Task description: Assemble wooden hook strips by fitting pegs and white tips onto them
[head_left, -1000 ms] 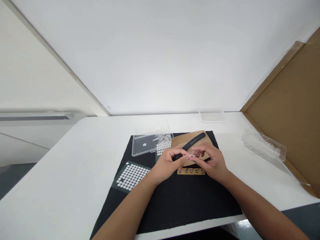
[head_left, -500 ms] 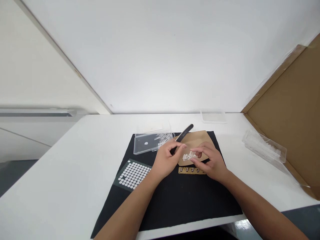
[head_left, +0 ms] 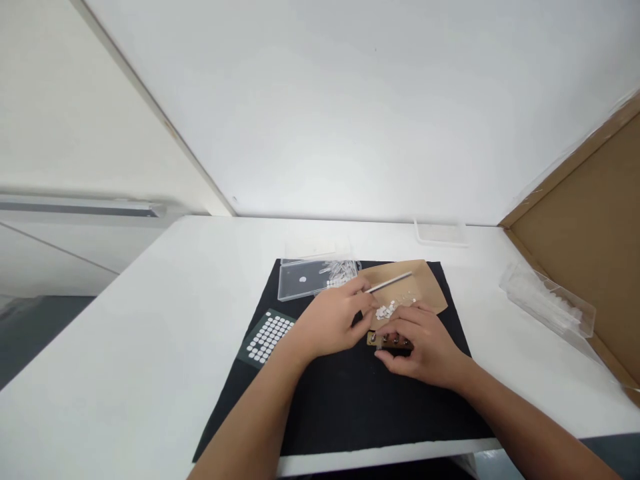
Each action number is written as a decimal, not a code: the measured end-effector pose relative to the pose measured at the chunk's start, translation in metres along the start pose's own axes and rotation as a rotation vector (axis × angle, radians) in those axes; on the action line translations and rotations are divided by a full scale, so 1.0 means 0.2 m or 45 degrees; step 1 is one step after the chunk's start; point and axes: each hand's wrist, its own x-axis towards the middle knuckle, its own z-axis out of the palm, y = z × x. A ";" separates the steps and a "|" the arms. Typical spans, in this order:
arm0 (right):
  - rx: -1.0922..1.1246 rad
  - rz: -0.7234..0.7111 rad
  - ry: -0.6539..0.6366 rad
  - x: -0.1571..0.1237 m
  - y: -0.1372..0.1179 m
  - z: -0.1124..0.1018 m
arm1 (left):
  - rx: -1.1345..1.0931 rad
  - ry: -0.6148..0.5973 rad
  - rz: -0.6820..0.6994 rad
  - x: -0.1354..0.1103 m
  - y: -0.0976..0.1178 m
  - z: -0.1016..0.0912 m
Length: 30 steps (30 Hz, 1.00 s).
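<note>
My left hand is closed around a slim stick-like tool, pale along its visible length, which points up and right over a brown paper-like tray. A loose pile of small white pieces lies on that tray, close to my left fingertips. My right hand is at a narrow brass-coloured strip carrying several metal studs. Thumb and index finger sit on opposite edges of the strip, and the fingers hide part of it.
A dark green sheet of white round dots lies left on the black mat. Behind it stands a clear plastic box with small clear parts. Another clear box sits right, beside a cardboard panel. A shallow clear tray stands at the back.
My right hand has come down from above the white pieces onto the brass strip. The tool in my left hand has swung from pointing steeply up to lying lower, toward the right.
</note>
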 end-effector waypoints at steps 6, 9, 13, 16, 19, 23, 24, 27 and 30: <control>-0.004 -0.015 0.011 -0.01 0.01 -0.03 | -0.048 -0.234 -0.075 -0.01 -0.06 -0.05; -0.021 -0.004 0.016 -0.01 0.00 -0.02 | -0.049 -0.242 -0.076 0.00 -0.08 -0.03; -0.048 0.041 0.043 0.00 -0.01 0.01 | -0.003 -0.198 -0.102 0.00 -0.10 -0.03; -0.099 0.065 0.072 0.01 -0.01 0.04 | 0.027 -0.204 -0.119 0.00 -0.10 -0.03; -0.159 0.076 0.064 0.02 -0.02 0.05 | 0.032 -0.185 -0.118 0.00 -0.09 -0.03; -0.179 0.082 0.070 0.03 -0.02 0.06 | 0.120 -0.088 -0.092 -0.01 -0.07 -0.03; -0.175 0.083 0.075 0.03 -0.02 0.06 | 0.165 -0.059 -0.092 -0.01 -0.07 -0.03; -0.173 0.086 0.080 0.02 -0.01 0.07 | 0.319 0.015 -0.118 -0.01 -0.08 -0.02; -0.183 0.093 0.064 0.02 -0.01 0.08 | 0.421 0.074 -0.144 -0.01 -0.09 -0.01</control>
